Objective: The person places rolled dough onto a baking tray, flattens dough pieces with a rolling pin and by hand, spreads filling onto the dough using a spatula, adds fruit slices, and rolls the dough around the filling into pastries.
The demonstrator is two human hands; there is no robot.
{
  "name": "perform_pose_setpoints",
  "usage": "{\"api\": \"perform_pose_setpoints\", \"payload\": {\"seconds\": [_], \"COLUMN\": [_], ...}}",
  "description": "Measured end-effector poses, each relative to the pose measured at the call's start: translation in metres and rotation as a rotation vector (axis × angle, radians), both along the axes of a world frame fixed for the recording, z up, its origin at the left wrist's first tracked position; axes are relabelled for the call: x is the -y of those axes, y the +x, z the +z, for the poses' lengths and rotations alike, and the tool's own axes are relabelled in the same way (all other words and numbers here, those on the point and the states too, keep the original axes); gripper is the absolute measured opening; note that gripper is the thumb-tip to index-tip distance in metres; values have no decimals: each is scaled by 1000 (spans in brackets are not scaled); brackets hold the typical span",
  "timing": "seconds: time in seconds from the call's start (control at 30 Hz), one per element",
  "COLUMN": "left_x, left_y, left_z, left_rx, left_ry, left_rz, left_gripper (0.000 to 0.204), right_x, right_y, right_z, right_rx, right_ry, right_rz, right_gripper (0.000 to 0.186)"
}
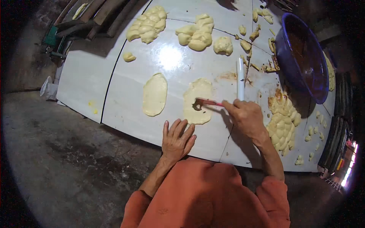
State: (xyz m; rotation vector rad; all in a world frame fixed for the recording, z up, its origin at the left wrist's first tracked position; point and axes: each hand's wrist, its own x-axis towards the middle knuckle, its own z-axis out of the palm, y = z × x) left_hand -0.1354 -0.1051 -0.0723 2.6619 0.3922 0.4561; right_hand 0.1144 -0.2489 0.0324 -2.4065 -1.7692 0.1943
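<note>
The right dough sheet (197, 89) was on the white desk (125, 98), straight in front of the person and just beyond the left hand (177, 138). It was pale cream, thin and flat, a long oval with an uneven, slightly wavy outline and a matte surface. A dark brown, glossy-looking smear of filling (197, 106) sat on its middle, under the tip of a red-handled spreader (211, 102).

The right hand (246, 117) had its fingers closed around the spreader's handle. The left hand's fingers were extended and a little apart, gripping nothing, near the sheet's lower edge; whether they touched it, I could not tell.

To the left, well apart, lay the left dough sheet (154, 95), smoother and bare. A white rod (240, 78) lay to the right, and a purple basin (284, 62) stood farther right, holding brown stuff.
</note>
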Motion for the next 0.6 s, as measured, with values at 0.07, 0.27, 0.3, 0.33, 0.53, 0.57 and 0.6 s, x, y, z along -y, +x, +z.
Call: {"api": "perform_pose_setpoints", "payload": {"seconds": [0.07,0.27,0.3,0.33,0.53,0.57,0.6], "left_x": [0,-1,-1,-1,-1,-1,-2], "left_y": [1,2,3,4,3,6,7], "left_z": [0,0,2,4,4,7,7], "left_rx": [13,-45,-49,-55,-51,-62,-65], "left_ry": [-3,8,1,-5,-6,-16,-16], "left_rz": [4,-1,-3,-5,3,6,-5], "left_gripper": [48,55,54,53,50,49,49], "right_x": [4,14,16,18,15,16,18], "right_y": [-5,-35,-34,-34,-35,-35,-33], "right_z": [4,-5,-10,-12,-11,-14,-17], "right_rx": [90,-5,8,21,-28,-92,-157], "right_ry": [57,63,85,108,159,89,21], "right_rz": [-55,8,-43,-95,-159,-188,-215], "right_gripper": [29,30,30,30,28,27,26]}}
